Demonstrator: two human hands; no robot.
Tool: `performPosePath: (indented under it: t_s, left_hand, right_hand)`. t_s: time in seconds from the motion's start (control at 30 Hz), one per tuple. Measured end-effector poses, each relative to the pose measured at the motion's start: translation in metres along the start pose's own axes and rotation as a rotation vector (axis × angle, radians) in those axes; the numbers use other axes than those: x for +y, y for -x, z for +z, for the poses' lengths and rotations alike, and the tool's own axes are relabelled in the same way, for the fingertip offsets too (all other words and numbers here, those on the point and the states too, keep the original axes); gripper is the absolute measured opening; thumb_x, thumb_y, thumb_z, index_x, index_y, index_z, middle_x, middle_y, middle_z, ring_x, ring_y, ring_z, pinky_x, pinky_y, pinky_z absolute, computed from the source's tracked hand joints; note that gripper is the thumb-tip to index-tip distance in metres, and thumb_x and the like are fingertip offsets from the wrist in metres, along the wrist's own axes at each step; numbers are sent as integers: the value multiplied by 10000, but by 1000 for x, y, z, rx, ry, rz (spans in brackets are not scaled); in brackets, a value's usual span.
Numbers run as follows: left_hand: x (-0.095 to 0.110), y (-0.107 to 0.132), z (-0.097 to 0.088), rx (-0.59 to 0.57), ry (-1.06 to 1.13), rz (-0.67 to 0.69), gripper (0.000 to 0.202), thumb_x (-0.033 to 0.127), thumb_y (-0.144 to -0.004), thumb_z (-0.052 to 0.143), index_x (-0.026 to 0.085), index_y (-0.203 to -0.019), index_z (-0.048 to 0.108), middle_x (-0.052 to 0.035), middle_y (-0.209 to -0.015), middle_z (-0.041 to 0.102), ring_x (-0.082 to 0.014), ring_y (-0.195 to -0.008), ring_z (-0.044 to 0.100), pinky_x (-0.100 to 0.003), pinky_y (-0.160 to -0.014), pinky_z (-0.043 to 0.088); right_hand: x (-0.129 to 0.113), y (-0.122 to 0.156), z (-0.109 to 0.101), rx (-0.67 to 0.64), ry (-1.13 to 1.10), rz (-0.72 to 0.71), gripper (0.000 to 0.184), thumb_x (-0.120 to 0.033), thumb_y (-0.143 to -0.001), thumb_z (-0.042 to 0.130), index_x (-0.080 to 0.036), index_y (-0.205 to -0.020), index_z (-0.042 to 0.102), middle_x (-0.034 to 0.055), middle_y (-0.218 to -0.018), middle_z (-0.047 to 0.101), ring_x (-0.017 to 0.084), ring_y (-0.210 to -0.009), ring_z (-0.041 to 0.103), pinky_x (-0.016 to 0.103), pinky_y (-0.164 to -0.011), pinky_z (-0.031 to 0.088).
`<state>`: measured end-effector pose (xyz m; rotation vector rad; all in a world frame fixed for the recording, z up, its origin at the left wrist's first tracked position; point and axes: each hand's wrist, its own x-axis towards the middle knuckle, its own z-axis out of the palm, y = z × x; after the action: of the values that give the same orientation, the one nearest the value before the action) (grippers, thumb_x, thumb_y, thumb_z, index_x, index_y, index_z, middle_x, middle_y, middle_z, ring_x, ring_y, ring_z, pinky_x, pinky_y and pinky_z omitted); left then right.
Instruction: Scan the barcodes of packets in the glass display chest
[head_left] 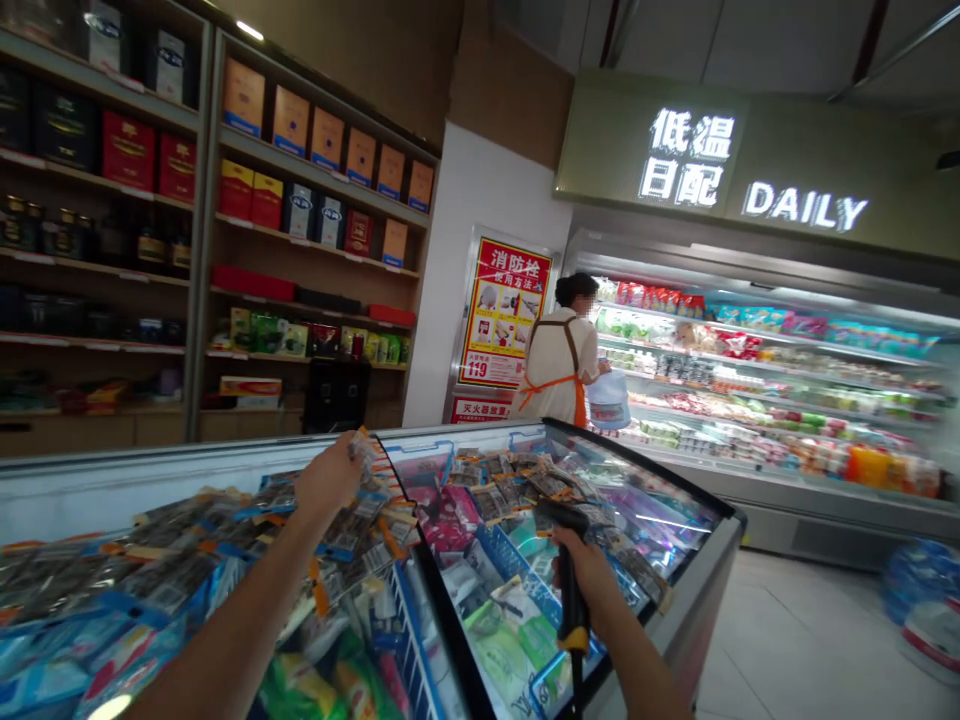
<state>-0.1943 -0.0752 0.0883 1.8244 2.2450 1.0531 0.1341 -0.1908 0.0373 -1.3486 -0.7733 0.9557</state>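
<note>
My left hand [328,480] reaches over the open chest freezer [705,570] and is closed on a small packet [362,447] held just above the heaped frozen packs. Low over the freezer's right section, my right hand [581,568] grips a black handheld scanner [568,560] with a yellow band on its handle, its head pointing toward the packs under the sliding glass lid [660,500].
Another person in an orange apron [559,365] stands at the lit open cooler [787,380] behind, carrying a white bag. Wooden shelves with boxed goods [315,150] line the left wall. A red fire-hydrant poster [504,310] hangs on the white pillar. Tiled floor lies right of the freezer.
</note>
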Motion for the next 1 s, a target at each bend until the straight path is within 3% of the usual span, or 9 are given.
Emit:
performPosePath:
  t_s: [0.1, 0.23, 0.33, 0.47, 0.6, 0.7, 0.8, 0.9, 1.0]
  left_hand:
    - [-26, 3, -13, -59, -271, -23, 385, 294, -837, 371, 199, -1176, 526, -115, -1119, 629, -317, -1049, 549, -418, -837, 395]
    - [-34, 9, -8, -15, -350, 10, 371, 290, -818, 378, 170, -1113, 567, -140, -1122, 606, -335, -1080, 505, -462, -870, 361]
    - [-17, 11, -2, 59, -308, 35, 387, 265, -790, 430, 144, -1134, 562, -161, -1174, 574, -350, -1109, 473, -517, -903, 324]
    - [32, 17, 14, 52, -110, 165, 403, 267, -780, 480, 155, -1159, 563, -181, -1216, 553, -354, -1123, 471, -492, -913, 341]
    - [88, 31, 68, -146, 97, 253, 418, 280, -775, 515, 118, -1159, 546, -213, -1146, 595, -333, -1086, 527, -415, -864, 389]
    - [117, 46, 126, -313, 235, 165, 299, 290, -740, 563, 132, -991, 602, -208, -1039, 643, -335, -1000, 583, -407, -803, 416]
    - [132, 56, 177, -284, 239, 44, 357, 352, -651, 665, 110, -906, 604, -260, -1031, 624, -418, -1074, 519, -499, -849, 370]
    - [137, 58, 206, -202, 346, 92, 451, 282, -556, 736, 130, -955, 590, -232, -1059, 613, -419, -1148, 458, -530, -920, 302]
    - [132, 49, 211, -269, 546, 123, 575, 126, -510, 717, 152, -1065, 567, -178, -1047, 620, -379, -1131, 484, -486, -919, 321]
  right_hand:
    - [-4, 2, -5, 4, -17, -8, 239, -372, -699, 636, -171, -610, 543, -8, -405, 537, 114, -339, 493, 218, -350, 378]
    - [-7, -1, -23, 70, -38, -6, 237, -359, -662, 675, -182, -599, 531, -13, -406, 535, 120, -347, 501, 224, -355, 404]
    - [-9, -7, -37, 127, -48, 13, 228, -347, -700, 635, -176, -600, 523, -15, -396, 531, 109, -335, 491, 218, -362, 418]
    - [-10, -16, -37, 166, -61, 43, 224, -337, -720, 616, -167, -609, 522, -13, -388, 537, 105, -324, 495, 215, -361, 429]
    - [-11, -22, -18, 143, -60, 27, 216, -314, -733, 607, -164, -602, 524, -19, -368, 524, 94, -304, 482, 194, -337, 395]
    - [-11, -24, -6, 118, -56, 14, 222, -305, -743, 594, -157, -591, 527, -15, -366, 523, 88, -296, 473, 188, -322, 367]
    - [-8, -27, -3, 110, -61, -1, 224, -330, -724, 604, -148, -611, 538, -10, -378, 536, 92, -297, 475, 187, -307, 338]
    - [-4, -33, -2, 125, -84, -22, 248, -372, -694, 611, -149, -618, 535, -17, -376, 529, 90, -290, 461, 190, -303, 321]
    - [1, -43, 9, 130, -124, -29, 276, -418, -656, 623, -163, -633, 522, -30, -384, 524, 93, -303, 466, 199, -324, 340]
